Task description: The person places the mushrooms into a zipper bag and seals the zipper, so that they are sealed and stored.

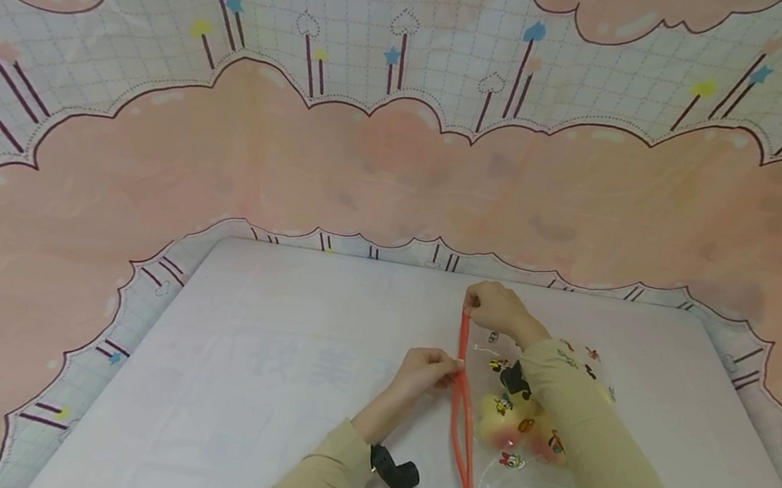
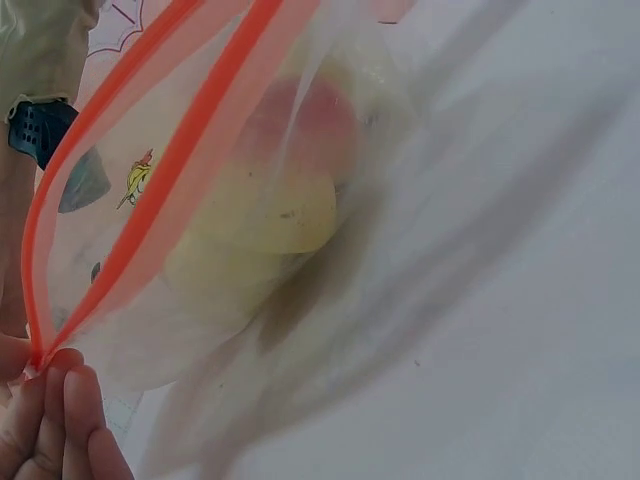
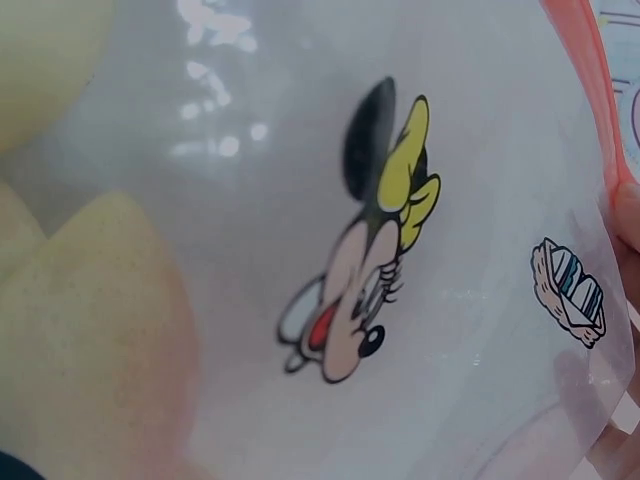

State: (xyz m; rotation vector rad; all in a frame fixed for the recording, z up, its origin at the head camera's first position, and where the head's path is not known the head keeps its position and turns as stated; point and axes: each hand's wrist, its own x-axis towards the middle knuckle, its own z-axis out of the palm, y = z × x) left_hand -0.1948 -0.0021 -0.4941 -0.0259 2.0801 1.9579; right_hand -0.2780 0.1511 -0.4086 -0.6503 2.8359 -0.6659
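Observation:
A clear zip bag [image 1: 488,482] with an orange-red zip strip [image 1: 466,473] and printed cartoon figures lies on the table. Yellow peaches [image 1: 504,421] with a pink blush show through its film, partly hidden by the right sleeve. My left hand [image 1: 423,374] pinches the strip partway along; the left wrist view shows thumb and fingertips [image 2: 85,395] closing on it. At the strip's far end, my right hand [image 1: 497,309] grips the edge. Nearer me, the strip's two sides stand apart in a narrow loop. In the right wrist view, peaches [image 3: 100,340] lie behind the film.
The white table [image 1: 203,385] extends around the bag. Beyond its far edge hangs a patterned curtain [image 1: 401,178]. Black wrist cameras sit on both arms, the left camera [image 1: 396,474] close to the table and the right camera [image 1: 515,378] over the bag.

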